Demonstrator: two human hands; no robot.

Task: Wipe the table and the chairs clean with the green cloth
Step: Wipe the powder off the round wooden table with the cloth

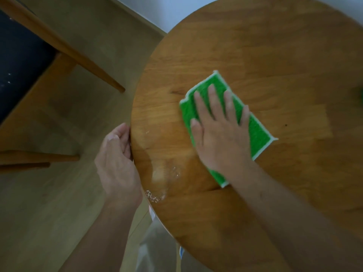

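A round wooden table (275, 55) fills the right of the view. On its left part lies the folded green cloth (257, 132), white-edged. My right hand (220, 130) presses flat on the cloth with fingers straight and spread. My left hand (117, 160) is cupped against the table's left rim, fingers curled below the edge. Small white crumbs (153, 196) and a wet smear lie on the tabletop close to that hand. A wooden chair (59, 44) with a dark seat stands at the upper left.
Pale wood floor (59, 213) lies left of the table. Chair legs (45, 159) stick out at the left edge. A white wall (176, 10) runs along the top. Something green shows blurred at the right edge (360, 95).
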